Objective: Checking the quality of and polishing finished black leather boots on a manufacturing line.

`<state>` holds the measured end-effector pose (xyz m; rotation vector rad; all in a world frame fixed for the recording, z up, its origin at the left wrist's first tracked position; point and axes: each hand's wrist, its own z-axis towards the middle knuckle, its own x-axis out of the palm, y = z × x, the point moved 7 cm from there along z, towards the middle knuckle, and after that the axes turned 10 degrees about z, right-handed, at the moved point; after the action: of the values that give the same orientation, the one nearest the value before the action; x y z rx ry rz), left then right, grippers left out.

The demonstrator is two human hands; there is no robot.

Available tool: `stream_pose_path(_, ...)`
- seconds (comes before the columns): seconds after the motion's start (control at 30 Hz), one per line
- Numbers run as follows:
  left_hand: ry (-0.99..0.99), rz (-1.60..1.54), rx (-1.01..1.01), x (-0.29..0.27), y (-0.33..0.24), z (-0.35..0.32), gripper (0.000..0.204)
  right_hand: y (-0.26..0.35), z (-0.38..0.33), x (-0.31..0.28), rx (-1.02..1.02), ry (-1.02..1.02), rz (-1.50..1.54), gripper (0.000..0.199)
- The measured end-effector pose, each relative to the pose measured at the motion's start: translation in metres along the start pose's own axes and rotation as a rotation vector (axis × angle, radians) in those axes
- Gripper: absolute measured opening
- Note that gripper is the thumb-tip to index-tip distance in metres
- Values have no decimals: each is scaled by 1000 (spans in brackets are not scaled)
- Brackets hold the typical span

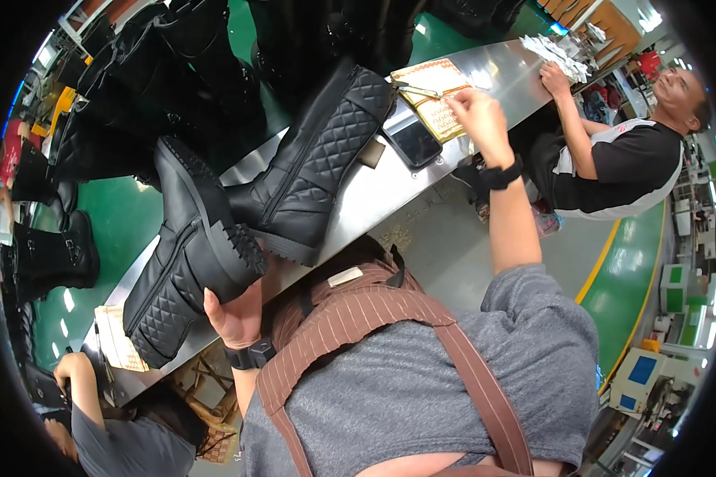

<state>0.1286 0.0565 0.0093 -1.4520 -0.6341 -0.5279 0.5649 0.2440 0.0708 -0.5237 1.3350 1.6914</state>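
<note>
Two black quilted boots with side zips and thick lugged soles are in front of me. My left hand [237,316] grips the nearer boot [184,266] at its sole, thumb up along the edge and the other fingers mostly hidden. This boot is tilted, its shaft pointing to the lower left. The second boot [314,159] lies just behind it on the metal bench, shaft toward the far side. At the right, my right hand [483,119] pinches the end of a slim metal tool [418,90], perhaps tweezers, above a printed yellow-and-white packet [445,119].
A dark phone [416,144] lies on the narrow metal bench [374,199] beside the packet. Many black boots [191,71] stand along the far side. A co-worker [620,159] works at the right end, another person [119,429] at the lower left near printed sheets [118,338].
</note>
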Motion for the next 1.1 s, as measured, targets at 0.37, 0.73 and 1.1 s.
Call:
stream_pose_path(0.37,-39,114,-18,-2,0,-2,74,-97,144,57,-30,335,108,27)
stream_pose_path(0.73,-56,140,-35,5,-2,1,83,-110,153,74,-32,297,-18,27)
stream_pose_path(1.1,-70,129,-46,2,0,2,86,-111,158,85,162,509,-14,27)
